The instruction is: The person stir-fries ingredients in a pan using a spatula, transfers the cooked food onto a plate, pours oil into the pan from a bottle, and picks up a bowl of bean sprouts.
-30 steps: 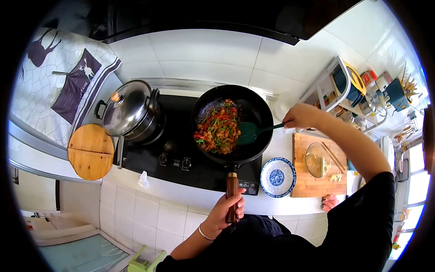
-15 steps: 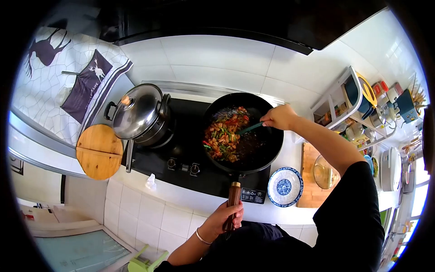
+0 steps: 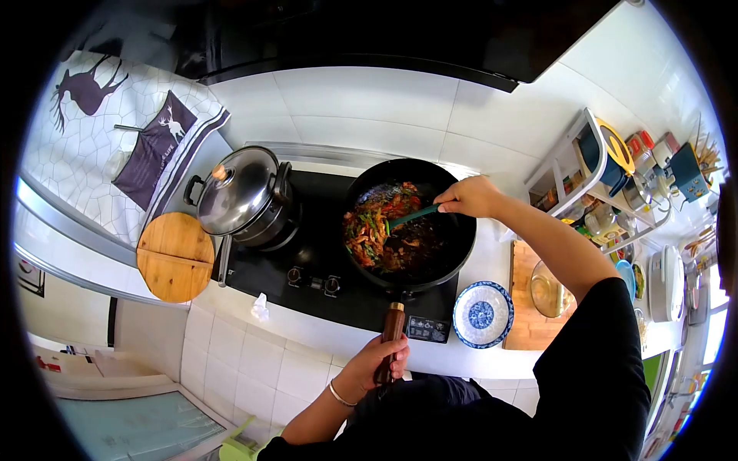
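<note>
A black wok (image 3: 450,253) sits on the right side of the black stove. Red and green stir-fried food (image 3: 377,230) lies in its left half, with dark liquid to the right. My left hand (image 3: 374,364) is wrapped round the wok's brown wooden handle (image 3: 393,323), which points towards me. Over the wok's right rim, my right hand (image 3: 470,197) grips a dark green spatula (image 3: 415,217). The spatula's far end is in the food, so its blade is mostly hidden.
A lidded steel pot (image 3: 238,192) occupies the left of the stove (image 3: 307,223), near a round wooden board (image 3: 175,257). Right of the stove are a blue-and-white plate (image 3: 483,315), a cutting board (image 3: 530,330) with a glass bowl (image 3: 550,292), and a white rack (image 3: 565,173) of jars.
My right hand and the spatula have shifted slightly left, and the food is more heaped on the left. My left hand keeps its hold on the handle.
</note>
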Motion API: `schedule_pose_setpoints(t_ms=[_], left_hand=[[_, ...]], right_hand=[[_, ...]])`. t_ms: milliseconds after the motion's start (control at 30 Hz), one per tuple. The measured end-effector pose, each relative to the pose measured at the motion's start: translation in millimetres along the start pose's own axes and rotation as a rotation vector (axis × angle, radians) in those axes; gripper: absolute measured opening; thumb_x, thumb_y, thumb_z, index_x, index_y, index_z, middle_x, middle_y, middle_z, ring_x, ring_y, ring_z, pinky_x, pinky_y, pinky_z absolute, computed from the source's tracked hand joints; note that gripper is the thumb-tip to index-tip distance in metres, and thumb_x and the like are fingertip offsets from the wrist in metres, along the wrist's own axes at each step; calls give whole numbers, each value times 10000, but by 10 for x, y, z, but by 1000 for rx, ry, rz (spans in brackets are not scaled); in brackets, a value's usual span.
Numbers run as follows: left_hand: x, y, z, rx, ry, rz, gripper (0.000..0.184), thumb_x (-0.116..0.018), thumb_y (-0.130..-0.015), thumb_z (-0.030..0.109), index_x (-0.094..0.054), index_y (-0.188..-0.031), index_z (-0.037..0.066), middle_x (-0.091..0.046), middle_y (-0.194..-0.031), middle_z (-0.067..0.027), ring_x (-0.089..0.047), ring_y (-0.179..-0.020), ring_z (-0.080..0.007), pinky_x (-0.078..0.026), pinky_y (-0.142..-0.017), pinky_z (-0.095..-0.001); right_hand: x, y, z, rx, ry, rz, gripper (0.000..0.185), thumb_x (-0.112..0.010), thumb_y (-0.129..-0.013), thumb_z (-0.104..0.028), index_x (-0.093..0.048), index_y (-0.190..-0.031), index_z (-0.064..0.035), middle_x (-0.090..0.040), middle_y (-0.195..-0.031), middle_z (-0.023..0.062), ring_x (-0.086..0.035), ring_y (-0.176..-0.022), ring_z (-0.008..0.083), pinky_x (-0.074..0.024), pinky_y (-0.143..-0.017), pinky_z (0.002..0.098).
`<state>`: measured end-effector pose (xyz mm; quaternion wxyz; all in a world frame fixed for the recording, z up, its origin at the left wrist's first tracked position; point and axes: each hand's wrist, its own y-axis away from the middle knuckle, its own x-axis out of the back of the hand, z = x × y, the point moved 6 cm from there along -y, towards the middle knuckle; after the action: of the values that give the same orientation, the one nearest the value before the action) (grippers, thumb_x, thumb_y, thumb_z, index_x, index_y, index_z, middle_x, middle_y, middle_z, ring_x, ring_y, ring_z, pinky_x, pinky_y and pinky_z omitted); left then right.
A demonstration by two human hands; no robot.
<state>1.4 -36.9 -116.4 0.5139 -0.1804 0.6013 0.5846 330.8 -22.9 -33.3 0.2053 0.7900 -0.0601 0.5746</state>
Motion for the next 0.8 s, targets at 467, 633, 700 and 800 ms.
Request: schedule_pose_setpoints(t_ms=[467,633,700,800], left_hand=[[21,-47,65,-53,56,-68,263,-594,-870,191,-462,-1054,57,-483,-760,-26,-483,-631,-92,-434,-585,-214],[-2,40,130,-122,154,49,301,-557,-897,237,-512,-1095,14,-567,-862,-99,-581,-746,-199,-510,-714,-302],[351,-146,-35,-166,111,1,367,-547,-897,278,-508,-1125,-6,-580,-944,-128,-593,-833,-234,-496,-793,-356],[759,-549,-433,-171,-157,16,395,-528,-903,224,-477,-1180,-53,-583,-1062,-184,-588,-994,-273,-470,-913,-398]], right_hand=[[-116,169,39,-86,-97,-33,332,-551,-825,-452,-654,-1067,-248,-656,-997,10,-607,-921,220,-467,-773,323],[-124,367,165,-77,-148,48,300,-615,-817,-396,-666,-1043,-206,-673,-864,53,-624,-772,177,-472,-702,286],[-136,453,264,-100,-169,117,296,-624,-816,-382,-667,-1045,-199,-673,-859,57,-625,-771,175,-473,-708,289],[-180,601,343,-198,-261,71,316,-584,-819,-426,-654,-1064,-239,-664,-951,46,-617,-863,223,-470,-759,301]])
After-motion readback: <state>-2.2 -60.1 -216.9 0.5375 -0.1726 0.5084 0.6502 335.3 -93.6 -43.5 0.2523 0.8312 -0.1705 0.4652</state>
